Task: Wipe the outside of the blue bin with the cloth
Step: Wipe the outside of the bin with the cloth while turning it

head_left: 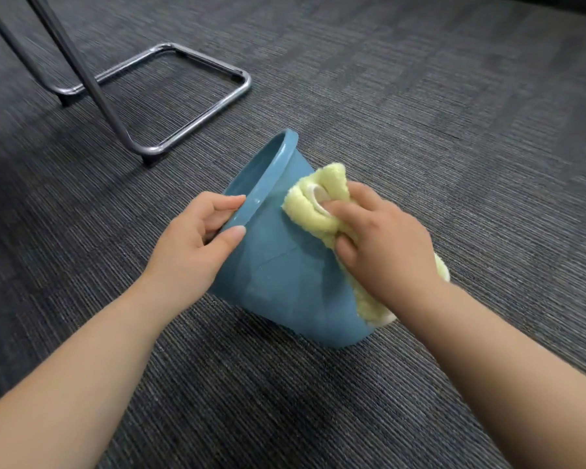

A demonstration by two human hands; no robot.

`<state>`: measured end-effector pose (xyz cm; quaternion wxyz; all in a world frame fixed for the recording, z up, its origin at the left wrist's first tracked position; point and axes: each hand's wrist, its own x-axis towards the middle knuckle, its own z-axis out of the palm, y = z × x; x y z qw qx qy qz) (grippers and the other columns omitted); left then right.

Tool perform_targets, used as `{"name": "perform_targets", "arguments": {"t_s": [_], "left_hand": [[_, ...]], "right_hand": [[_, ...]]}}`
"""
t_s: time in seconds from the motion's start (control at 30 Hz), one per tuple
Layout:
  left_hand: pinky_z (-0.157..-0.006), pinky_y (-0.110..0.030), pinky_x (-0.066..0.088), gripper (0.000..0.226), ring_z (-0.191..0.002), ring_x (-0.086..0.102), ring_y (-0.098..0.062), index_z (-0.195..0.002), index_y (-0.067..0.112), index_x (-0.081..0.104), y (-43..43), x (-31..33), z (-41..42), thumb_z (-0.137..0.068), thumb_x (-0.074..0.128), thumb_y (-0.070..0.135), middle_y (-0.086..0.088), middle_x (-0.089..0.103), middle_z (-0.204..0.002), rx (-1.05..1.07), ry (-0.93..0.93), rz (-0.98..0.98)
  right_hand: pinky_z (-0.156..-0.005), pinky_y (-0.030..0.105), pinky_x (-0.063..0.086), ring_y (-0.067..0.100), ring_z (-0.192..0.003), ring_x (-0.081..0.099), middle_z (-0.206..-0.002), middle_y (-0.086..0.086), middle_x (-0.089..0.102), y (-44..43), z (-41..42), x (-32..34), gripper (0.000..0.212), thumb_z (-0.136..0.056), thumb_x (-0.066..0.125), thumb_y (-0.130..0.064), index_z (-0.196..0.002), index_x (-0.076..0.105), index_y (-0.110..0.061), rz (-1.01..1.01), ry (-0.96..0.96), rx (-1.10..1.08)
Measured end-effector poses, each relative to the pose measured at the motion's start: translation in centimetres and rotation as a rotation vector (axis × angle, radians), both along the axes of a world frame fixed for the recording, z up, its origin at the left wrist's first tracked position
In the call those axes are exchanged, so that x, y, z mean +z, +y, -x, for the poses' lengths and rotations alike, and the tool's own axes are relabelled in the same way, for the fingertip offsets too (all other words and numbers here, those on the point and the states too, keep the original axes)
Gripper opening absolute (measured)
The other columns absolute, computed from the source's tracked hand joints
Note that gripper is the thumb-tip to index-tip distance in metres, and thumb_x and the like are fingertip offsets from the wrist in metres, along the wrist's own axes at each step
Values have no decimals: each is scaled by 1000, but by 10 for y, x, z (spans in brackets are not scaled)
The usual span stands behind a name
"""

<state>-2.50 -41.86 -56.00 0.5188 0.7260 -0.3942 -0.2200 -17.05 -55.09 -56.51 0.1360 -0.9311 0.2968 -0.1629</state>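
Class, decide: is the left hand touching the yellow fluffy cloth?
Apart. The head view shows the left hand gripping the blue plastic bin's rim, with bare blue wall between it and the cloth.

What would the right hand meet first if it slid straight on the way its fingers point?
Probably the bin's raised rim: the right hand presses the yellow cloth on the blue bin, fingers pointing up-left toward it.
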Motion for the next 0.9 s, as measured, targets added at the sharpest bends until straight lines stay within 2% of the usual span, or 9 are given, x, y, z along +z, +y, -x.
{"name": "perform_targets", "arguments": {"t_s": [0.13,0.2,0.3,0.47,0.53,0.63,0.7,0.8,0.9], "left_hand": [[-67,-2,42,32,-80,59,15,-87,32,53,0,-1,0,-84,51,1,18,61,-93,40,11,25],[-68,-4,44,33,-81,60,13,-87,33,53,0,-2,-2,-84,50,0,16,61,-94,52,24,28],[-66,-6,46,33,-78,61,12,-86,34,53,0,-2,-3,-84,50,1,17,62,-92,58,36,28],[-72,-11,49,30,-76,62,10,-85,32,54,0,-3,-2,-84,52,3,17,63,-89,72,30,15],[-74,-15,49,30,-76,62,10,-84,34,54,1,-3,-3,-84,52,3,18,63,-89,83,22,6],[-72,-13,49,32,-76,62,10,-83,35,54,1,-4,-5,-84,52,3,19,63,-88,107,16,4],[-74,-20,49,32,-77,62,10,-83,36,54,2,-4,-7,-84,53,4,17,63,-89,128,23,-4],[-80,-31,47,32,-78,62,8,-83,38,55,3,-4,-9,-83,53,6,17,63,-91,143,26,-24],[-82,-33,46,32,-78,62,9,-82,39,56,3,-4,-9,-83,54,7,17,64,-91,148,36,-30]], "right_hand": [[-49,29,43,33,-65,63,-113,15,65,22,2,0,40,-58,75,-8,-96,68,-17,29,-32,147],[-47,25,44,27,-55,61,-105,13,69,32,5,-2,43,-49,79,-8,-90,70,-18,62,-6,269],[-50,27,46,27,-57,62,-108,11,68,29,8,-6,41,-54,77,-10,-92,69,-21,58,-1,305],[-59,29,29,33,-91,57,-135,5,49,-1,10,-21,39,-78,57,-16,-116,57,-28,-17,7,0],[-57,29,31,33,-87,59,-132,8,52,0,14,-24,42,-76,60,-12,-115,58,-26,-23,11,5],[-46,29,44,32,-62,63,-110,16,66,14,15,-22,40,-57,75,-4,-95,69,-16,9,-11,133],[-44,29,46,29,-56,62,-105,15,68,21,14,-23,39,-53,77,-6,-90,70,-16,23,-5,225],[-47,30,47,29,-58,63,-106,13,68,17,17,-24,39,-55,78,-8,-92,70,-18,51,18,273],[-56,32,42,32,-80,62,-125,8,58,0,20,-29,35,-71,65,-13,-105,64,-23,-21,45,121]]}}
